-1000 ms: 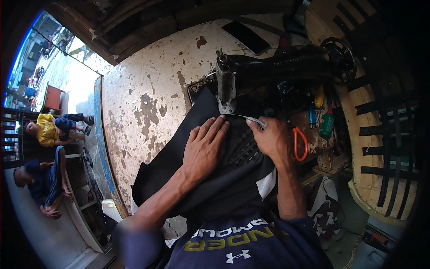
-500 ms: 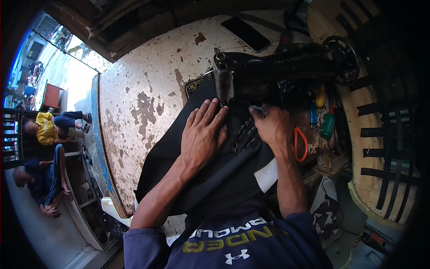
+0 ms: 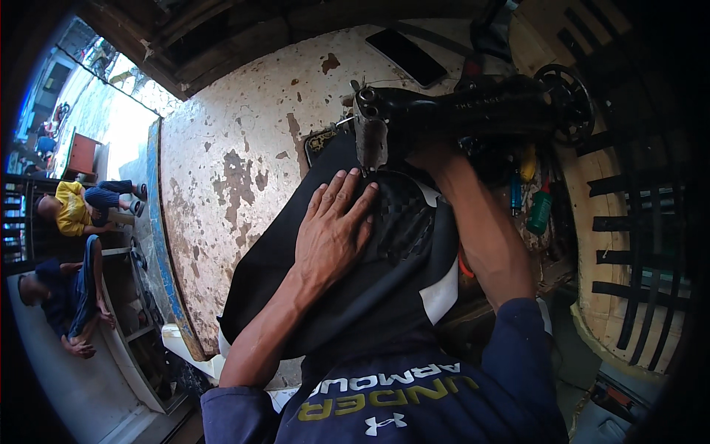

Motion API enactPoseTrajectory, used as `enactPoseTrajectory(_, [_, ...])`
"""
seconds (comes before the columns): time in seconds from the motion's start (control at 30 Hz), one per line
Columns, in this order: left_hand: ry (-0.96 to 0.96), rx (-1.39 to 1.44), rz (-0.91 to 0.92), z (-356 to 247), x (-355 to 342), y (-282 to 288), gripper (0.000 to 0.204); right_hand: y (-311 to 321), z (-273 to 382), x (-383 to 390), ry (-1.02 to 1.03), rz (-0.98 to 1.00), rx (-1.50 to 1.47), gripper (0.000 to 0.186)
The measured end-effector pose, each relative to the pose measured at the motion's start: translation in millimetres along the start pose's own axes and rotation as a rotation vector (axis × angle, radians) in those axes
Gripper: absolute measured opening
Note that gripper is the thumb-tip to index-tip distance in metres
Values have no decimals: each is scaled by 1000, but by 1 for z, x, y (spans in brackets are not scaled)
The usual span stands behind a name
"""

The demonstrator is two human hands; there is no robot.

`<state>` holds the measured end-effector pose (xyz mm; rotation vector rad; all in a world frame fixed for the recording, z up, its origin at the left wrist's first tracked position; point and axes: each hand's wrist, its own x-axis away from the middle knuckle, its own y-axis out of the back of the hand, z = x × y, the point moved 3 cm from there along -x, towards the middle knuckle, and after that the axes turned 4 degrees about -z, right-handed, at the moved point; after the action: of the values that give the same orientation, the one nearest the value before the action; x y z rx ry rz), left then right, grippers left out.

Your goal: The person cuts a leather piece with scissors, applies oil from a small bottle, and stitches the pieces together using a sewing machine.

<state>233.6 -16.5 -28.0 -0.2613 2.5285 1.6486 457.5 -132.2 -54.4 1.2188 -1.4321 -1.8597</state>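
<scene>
The right hand (image 3: 436, 154) is the hardest part to read: it reaches under the arm of the black sewing machine (image 3: 458, 107), where shadow swallows the fingers, so I cannot tell whether its grip is apart, together or clamped on something. The left hand (image 3: 333, 233) is plain to see, palm down with its fingers a little apart, its grip closed on nothing; the fingertips lie just near of the machine's head. Under that hand is the black fabric (image 3: 262, 285), spread over the counter (image 3: 211, 192) and running near toward the person's shirt (image 3: 399, 370). The needle point is too dark and small to make out. A patterned patch (image 3: 403, 222) on the right of the fabric seems to be perforated or woven, though the gloom blurs it. The right forearm (image 3: 492, 222) covers most of an orange loop (image 3: 464, 265), leaving a sliver. Farther right stands a green bottle (image 3: 540, 212), with dim small items beside it. A phone (image 3: 407, 58) lies beyond the machine, its screen dark.
</scene>
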Motion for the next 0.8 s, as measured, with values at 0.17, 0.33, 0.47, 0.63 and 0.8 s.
enactPoseTrajectory(0.17, [-5, 30, -6, 2, 0, -2, 55, 54, 31, 15, -102, 95, -141, 26])
enactPoseTrajectory(0.33, [7, 14, 4, 5, 7, -1, 56, 201, 37, 35, -530, -280, -725, 15])
enactPoseTrajectory(0.47, [-39, -20, -25, 2, 2, 1, 57, 275, -86, -4, -779, -601, 22, 57])
enactPoseTrajectory(0.63, [-49, 36, -5, 0, -3, -7, 55, 213, -255, -35, -753, 90, 303, 56])
enactPoseTrajectory(0.8, [-12, 18, 0, 1, 3, 0, 55, 218, -224, -16, -711, 345, 147, 53])
